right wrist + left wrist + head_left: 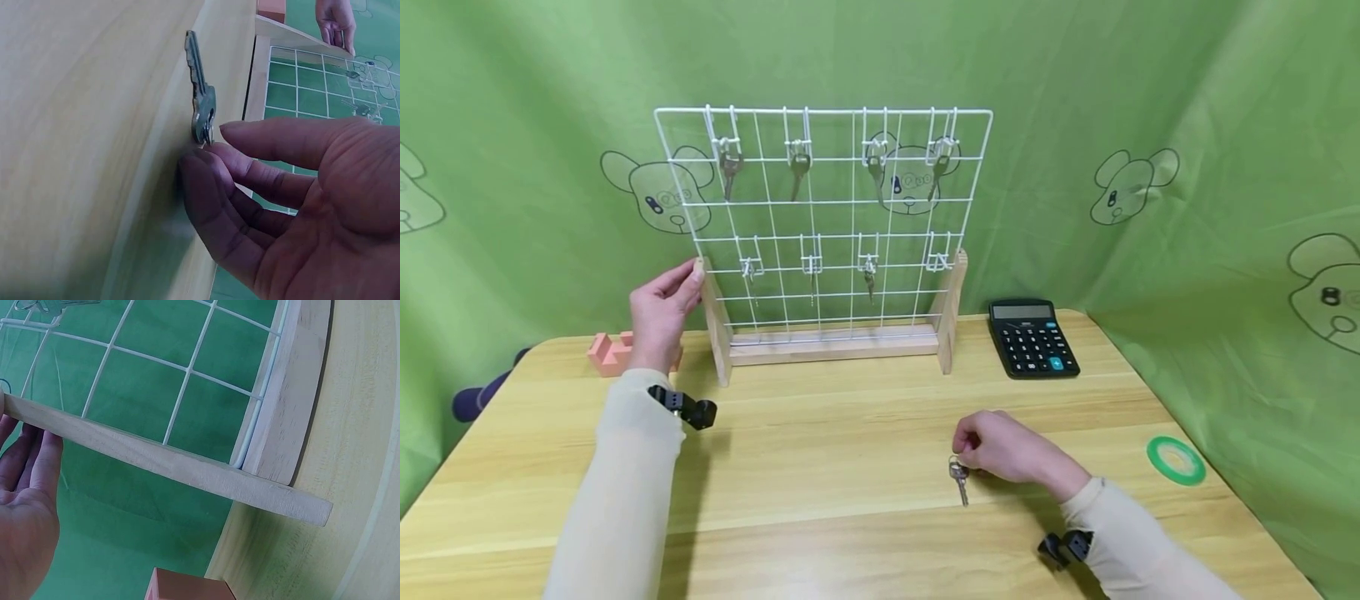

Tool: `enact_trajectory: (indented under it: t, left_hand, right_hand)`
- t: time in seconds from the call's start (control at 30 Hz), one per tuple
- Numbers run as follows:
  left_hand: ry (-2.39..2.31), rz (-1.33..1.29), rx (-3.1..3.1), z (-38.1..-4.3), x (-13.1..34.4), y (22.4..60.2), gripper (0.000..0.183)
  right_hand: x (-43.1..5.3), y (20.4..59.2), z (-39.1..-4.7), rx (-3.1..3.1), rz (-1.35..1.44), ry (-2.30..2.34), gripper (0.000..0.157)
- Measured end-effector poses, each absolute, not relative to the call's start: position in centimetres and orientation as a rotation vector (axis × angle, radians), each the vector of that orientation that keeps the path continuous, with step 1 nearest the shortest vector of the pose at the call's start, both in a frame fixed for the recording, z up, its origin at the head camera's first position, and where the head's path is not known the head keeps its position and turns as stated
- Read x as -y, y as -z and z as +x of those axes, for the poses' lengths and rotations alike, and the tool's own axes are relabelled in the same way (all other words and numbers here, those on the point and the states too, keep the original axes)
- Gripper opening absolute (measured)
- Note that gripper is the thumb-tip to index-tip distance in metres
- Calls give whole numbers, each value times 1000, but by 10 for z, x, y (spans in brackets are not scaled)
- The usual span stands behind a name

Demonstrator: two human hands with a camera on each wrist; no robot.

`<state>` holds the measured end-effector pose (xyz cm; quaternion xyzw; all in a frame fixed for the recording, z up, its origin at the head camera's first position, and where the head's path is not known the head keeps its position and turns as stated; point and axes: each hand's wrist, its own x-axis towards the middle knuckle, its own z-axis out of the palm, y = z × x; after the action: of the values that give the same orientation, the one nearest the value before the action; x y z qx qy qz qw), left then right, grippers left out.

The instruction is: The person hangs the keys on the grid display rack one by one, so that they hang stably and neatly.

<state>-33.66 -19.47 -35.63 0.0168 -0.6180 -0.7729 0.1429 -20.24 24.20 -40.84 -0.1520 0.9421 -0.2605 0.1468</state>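
Observation:
A white wire grid rack point(841, 202) stands upright in a wooden base, with metal keys point(800, 171) hanging from several of its hooks. The lower right hook point(937, 262) carries no key. My left hand point(658, 310) grips the top of the rack's left wooden upright point(169, 465), thumb in front and fingers behind. Over the tabletop at the right, my right hand point(1000, 446) pinches the small ring of a silver key point(201, 100) between thumb and fingertips. The key's blade point(963, 493) points toward the near edge in the head view.
A black calculator point(1033, 340) lies right of the rack. Green tape point(1177, 460) lies near the table's right edge. A pink block point(610, 354) sits behind my left wrist. Green cloth point(1150, 83) hangs behind the wooden table point(820, 467).

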Motion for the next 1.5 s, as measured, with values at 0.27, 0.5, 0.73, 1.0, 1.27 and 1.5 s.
enact_trajectory:
  t: [0.27,0.5,0.73,1.0,1.27,1.5]
  left_hand:
    - [2226,49,1793,-336,194,357,50]
    - [2234,45,1786,-338,195,358,50]
    - [2234,49,1787,-337,195,357,49]
    - [2237,51,1785,-336,195,356,49]
    - [2232,49,1777,-337,196,357,48]
    - [2229,56,1788,-338,197,357,48]
  right_hand:
    - [-238,411,-203,-2740,-414,712,19]
    - [-237,414,-203,-2732,-387,708,21]
    - [-238,414,-203,-2701,-365,771,18]
    - [-246,413,-204,-2701,-591,885,21]
    - [-247,408,-203,-2710,-630,944,18]
    - [-249,401,-203,-2724,-660,973,12]
